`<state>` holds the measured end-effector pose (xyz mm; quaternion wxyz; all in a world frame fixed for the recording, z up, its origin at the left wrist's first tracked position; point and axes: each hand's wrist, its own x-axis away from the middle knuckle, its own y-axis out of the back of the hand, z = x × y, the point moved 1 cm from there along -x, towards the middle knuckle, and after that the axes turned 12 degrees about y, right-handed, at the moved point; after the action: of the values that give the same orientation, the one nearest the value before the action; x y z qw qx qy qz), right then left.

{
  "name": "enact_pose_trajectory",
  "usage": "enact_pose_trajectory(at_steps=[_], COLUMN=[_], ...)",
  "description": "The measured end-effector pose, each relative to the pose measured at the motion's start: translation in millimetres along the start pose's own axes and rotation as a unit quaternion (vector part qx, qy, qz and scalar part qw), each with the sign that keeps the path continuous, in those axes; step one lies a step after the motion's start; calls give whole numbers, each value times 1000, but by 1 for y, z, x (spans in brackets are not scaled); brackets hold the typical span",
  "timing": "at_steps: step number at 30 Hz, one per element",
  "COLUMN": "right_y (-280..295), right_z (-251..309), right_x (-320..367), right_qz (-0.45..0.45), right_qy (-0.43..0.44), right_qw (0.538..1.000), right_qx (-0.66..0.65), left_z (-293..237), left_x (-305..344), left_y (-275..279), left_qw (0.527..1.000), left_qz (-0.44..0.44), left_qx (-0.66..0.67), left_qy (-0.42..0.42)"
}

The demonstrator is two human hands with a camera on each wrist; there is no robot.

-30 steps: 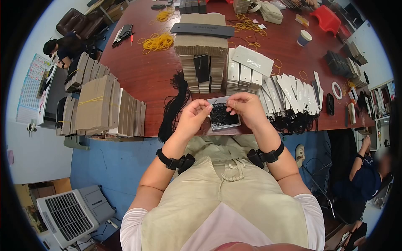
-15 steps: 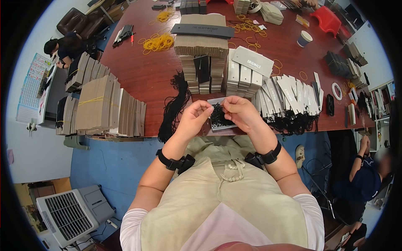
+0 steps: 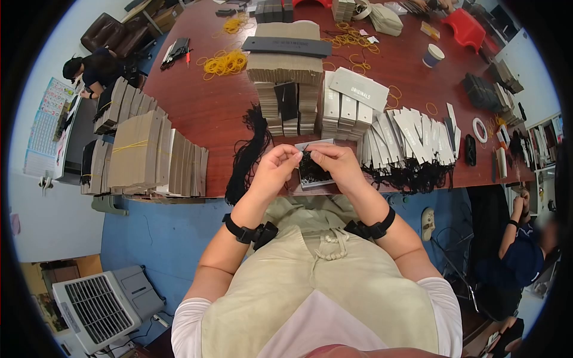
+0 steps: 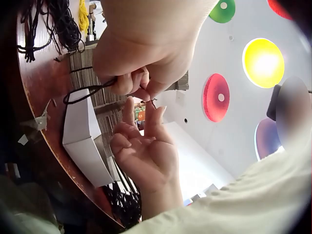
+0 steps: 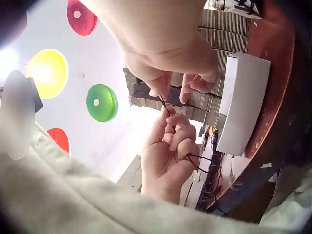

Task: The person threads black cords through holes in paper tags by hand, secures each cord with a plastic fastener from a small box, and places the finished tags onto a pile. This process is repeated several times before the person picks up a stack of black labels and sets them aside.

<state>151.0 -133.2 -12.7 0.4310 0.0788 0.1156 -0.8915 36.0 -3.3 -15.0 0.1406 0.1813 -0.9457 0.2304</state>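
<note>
My left hand (image 3: 277,170) holds a thin black cord (image 5: 168,115), its fingers curled. A loop of the cord hangs out past the little-finger side in the left wrist view. Thumb and index finger of my right hand (image 3: 340,167) pinch the cord's upper end, close to the left fingertips. Below the hands sits a small grey-white open box (image 3: 317,184) of tiny black pieces (image 3: 314,172), partly hidden by the right hand. A bundle of black cords (image 3: 246,158) lies left of the left hand. White tags (image 3: 412,137) with black cords fan out at the right.
Tall stacks of brown card tags (image 3: 283,67) stand ahead, a dark tag (image 3: 286,46) on top. White "ORIGINALS" tags (image 3: 359,89) sit beside them. More brown stacks (image 3: 136,149) are at the left edge. Yellow rubber bands (image 3: 224,61) and a paper cup (image 3: 434,55) lie farther back.
My right hand has come left from over the box to meet the left fingertips, now pinching the cord's end there. The left hand stays nearly still.
</note>
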Motion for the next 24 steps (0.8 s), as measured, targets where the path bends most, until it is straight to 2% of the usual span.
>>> enact_pose_trajectory(at_steps=[2, 5, 8, 11, 14, 17, 18, 21, 24], right_y=[0, 3, 1, -2, -4, -2, 0, 4, 3], right_z=[8, 4, 5, 6, -2, -9, -9, -6, 3], right_x=[-2, -3, -5, -8, -6, -2, -1, 0, 0], right_qz=[-20, -14, -2, -10, -25, 36, 48, 67, 62], right_qy=[-87, -137, -155, -132, -95, -90, -108, -160, -187], right_qw=[995, 988, 984, 986, 955, 898, 903, 926, 959], right_qx=[-52, -77, -83, -105, -280, -429, -413, -335, -202], left_z=[0, -2, -1, 0, 0, -4, -6, -25, -51], left_x=[0, 1, 1, 2, 3, 6, 8, 13, 17], left_y=[-1, -3, -3, -3, -2, -3, -4, 4, 5], left_qw=[1000, 1000, 999, 999, 995, 989, 987, 974, 942], left_qz=[4, 10, 13, 23, 73, 122, 135, 120, 107], left_qx=[-6, -17, -28, -33, -12, -1, -2, -191, -309], left_qy=[5, 18, 29, 29, 64, 85, 86, 34, -71])
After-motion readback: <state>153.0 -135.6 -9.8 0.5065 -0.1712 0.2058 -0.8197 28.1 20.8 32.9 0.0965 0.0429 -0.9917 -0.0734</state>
